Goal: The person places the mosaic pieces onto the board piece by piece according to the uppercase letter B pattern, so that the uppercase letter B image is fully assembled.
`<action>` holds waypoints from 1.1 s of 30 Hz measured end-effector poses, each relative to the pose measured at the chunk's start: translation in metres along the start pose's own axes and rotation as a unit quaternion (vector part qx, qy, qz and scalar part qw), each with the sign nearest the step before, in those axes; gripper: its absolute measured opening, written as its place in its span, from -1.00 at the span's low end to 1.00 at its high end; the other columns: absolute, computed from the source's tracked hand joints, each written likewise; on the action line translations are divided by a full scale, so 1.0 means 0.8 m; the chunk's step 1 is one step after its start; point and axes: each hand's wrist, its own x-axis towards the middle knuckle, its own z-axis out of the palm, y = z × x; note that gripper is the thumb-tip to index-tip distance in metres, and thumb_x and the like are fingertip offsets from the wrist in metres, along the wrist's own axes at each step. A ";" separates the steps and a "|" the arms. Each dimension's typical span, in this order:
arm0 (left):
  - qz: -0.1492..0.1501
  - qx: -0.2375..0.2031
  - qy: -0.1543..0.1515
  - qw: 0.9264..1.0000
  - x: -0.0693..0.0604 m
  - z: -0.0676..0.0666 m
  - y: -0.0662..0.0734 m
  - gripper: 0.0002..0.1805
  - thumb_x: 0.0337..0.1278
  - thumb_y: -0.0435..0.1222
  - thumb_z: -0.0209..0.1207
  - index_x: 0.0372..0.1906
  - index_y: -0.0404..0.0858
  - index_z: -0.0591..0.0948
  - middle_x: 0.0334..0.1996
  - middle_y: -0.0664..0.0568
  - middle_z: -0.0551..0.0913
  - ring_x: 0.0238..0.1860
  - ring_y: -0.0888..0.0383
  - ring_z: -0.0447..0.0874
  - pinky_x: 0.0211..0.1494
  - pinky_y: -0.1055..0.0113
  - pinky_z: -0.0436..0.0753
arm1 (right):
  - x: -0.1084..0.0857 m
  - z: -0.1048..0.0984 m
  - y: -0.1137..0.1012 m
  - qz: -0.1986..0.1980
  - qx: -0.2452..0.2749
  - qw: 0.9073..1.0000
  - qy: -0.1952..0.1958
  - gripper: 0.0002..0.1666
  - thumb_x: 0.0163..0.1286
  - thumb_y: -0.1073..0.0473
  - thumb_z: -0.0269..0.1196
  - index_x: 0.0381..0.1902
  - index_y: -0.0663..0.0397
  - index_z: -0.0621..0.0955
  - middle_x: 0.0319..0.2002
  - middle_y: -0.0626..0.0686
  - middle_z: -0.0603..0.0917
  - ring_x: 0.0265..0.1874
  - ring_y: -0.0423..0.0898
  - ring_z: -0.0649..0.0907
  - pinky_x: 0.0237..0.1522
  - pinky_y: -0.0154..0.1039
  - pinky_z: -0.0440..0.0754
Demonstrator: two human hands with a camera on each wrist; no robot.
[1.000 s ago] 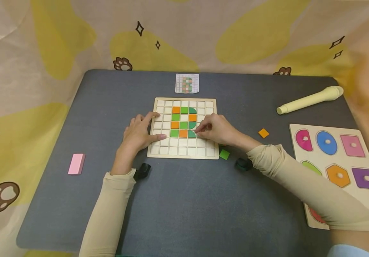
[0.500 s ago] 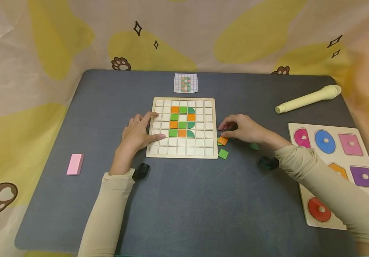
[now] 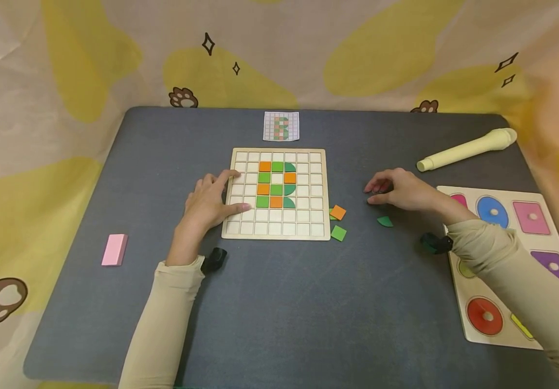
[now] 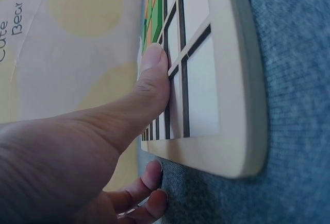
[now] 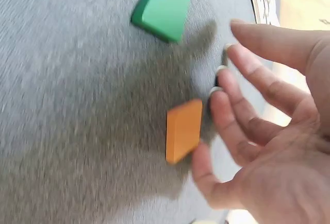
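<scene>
In the head view a wooden grid board point(image 3: 296, 231) lies mid-table, with orange, green and dark green tiles point(image 3: 277, 189) set in a B-like pattern. My left hand point(image 3: 206, 201) rests at the board's left side, its thumb point(image 4: 153, 64) lying on the grid. To the right of the board, my right hand point(image 3: 406, 189) hovers over the table, with no piece seen between its fingers. Close by lie a dark green quarter-round tile point(image 5: 166, 13) and an orange tile point(image 5: 185, 131), the latter near the little finger in the right wrist view and hidden from the head view.
Loose orange point(image 3: 338, 212) and green tiles point(image 3: 338, 233) lie at the board's right edge. Behind the board is a pattern card point(image 3: 281, 126). A knobbed shape puzzle point(image 3: 484, 340) and a pale yellow microphone-shaped object point(image 3: 466, 151) are at right; a pink block point(image 3: 114, 249) is at left.
My right hand has moved right, away from the board, past the loose tiles at its edge, uncovering them and the dark green quarter-round tile. The left hand has stayed at the board.
</scene>
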 end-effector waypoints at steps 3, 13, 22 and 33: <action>-0.001 0.000 0.000 1.000 0.000 0.000 0.000 -0.04 0.22 0.10 0.47 0.63 0.13 0.24 0.35 -0.30 0.35 0.27 -0.23 0.32 0.28 -0.23 0.39 | -0.008 -0.007 0.007 0.006 -0.002 1.000 -0.007 -0.71 0.45 0.19 0.43 0.06 0.20 0.73 0.01 0.23 0.72 -0.01 0.09 0.66 -0.02 -0.10 0.59; -0.001 0.003 0.000 1.000 0.001 0.001 -0.001 -0.04 0.22 0.11 0.46 0.63 0.12 0.24 0.36 -0.31 0.35 0.29 -0.24 0.32 0.29 -0.25 0.39 | -0.023 -0.017 0.020 0.020 0.000 1.000 -0.022 -0.55 0.32 0.39 0.47 0.16 0.29 0.68 0.15 0.32 0.70 0.15 0.24 0.65 0.22 0.20 0.56; 0.000 0.002 0.001 1.000 0.002 0.001 -0.001 -0.05 0.23 0.10 0.46 0.62 0.12 0.25 0.37 -0.32 0.35 0.31 -0.26 0.32 0.30 -0.27 0.39 | -0.015 0.007 0.005 -0.010 0.021 1.000 0.018 -0.64 0.27 0.43 0.49 0.03 0.22 0.75 -0.05 0.19 0.75 -0.07 0.06 0.64 -0.10 -0.42 0.53; 0.001 0.004 -0.001 1.000 0.002 0.000 -0.001 -0.05 0.23 0.11 0.46 0.63 0.13 0.24 0.28 -0.26 0.38 0.25 -0.22 0.33 0.24 -0.23 0.41 | 0.024 0.049 -0.031 -0.072 0.044 0.994 0.068 -0.86 0.36 0.32 0.48 -0.13 0.12 0.80 -0.30 0.08 0.74 -0.36 -0.06 0.53 -0.32 -0.33 0.43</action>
